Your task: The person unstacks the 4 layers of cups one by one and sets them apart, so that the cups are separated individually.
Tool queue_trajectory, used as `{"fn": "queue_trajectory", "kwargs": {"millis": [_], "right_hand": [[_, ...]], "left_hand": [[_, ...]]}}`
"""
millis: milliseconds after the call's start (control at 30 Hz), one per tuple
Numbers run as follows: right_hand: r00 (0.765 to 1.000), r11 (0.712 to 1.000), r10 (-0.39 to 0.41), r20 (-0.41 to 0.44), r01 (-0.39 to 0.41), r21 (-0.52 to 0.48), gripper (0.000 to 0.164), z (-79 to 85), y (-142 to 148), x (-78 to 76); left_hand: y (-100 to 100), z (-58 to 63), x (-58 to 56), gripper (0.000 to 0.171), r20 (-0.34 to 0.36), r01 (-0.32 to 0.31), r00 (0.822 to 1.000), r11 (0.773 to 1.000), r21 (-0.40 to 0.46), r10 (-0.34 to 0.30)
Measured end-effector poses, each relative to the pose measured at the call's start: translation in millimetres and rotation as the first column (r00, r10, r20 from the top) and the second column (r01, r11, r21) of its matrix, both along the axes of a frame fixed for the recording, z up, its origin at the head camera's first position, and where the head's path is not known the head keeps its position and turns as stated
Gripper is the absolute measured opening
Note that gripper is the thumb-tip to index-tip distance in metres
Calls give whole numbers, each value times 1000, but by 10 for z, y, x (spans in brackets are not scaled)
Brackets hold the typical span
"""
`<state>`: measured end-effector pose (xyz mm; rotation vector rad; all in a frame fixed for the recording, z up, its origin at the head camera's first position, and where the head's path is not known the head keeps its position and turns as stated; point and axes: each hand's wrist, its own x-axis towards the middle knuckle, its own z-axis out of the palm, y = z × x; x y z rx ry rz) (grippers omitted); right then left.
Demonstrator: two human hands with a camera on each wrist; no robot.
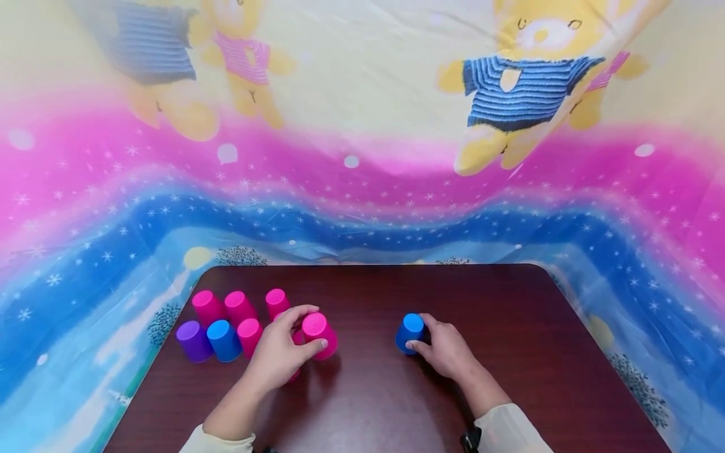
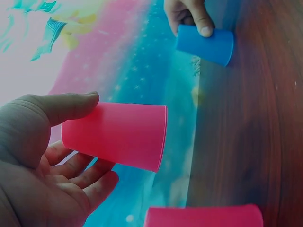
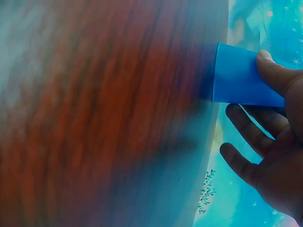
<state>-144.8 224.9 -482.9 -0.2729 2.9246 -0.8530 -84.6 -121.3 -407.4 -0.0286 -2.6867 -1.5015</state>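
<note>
My left hand [image 1: 275, 357] pinches an upside-down pink cup [image 1: 318, 333] between thumb and fingers. In the left wrist view this pink cup [image 2: 118, 135] hangs above the table, its rim apart from the wood. To the right, my right hand [image 1: 450, 353] grips an upside-down blue cup [image 1: 410, 332] with its thumb on the near side. The right wrist view shows that blue cup [image 3: 244, 78] with its rim close to the wood; whether they touch I cannot tell. Another pink cup [image 2: 203, 217] stands below my left hand, mostly cut off.
On the table's left stand a purple cup [image 1: 194, 341], another blue cup [image 1: 223, 341] and several pink cups [image 1: 208, 306], all upside down. My left hand partly hides some of them. The brown table [image 1: 374, 402] ends at a patterned cloth [image 1: 362, 189] behind.
</note>
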Motion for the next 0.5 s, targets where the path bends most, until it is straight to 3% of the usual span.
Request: {"fn": "queue_trajectory", "kwargs": {"millis": [267,500], "right_hand": [[1000,1000,-2,-1,2,11,71,-15,15,0],[1000,1000,2,-5,-2,9,71,-21,9,-1]], "left_hand": [[-233,78,68,74,50,-38,998,999,3,38],[-433,118,127,73,34,-70,997,997,25,69]]}}
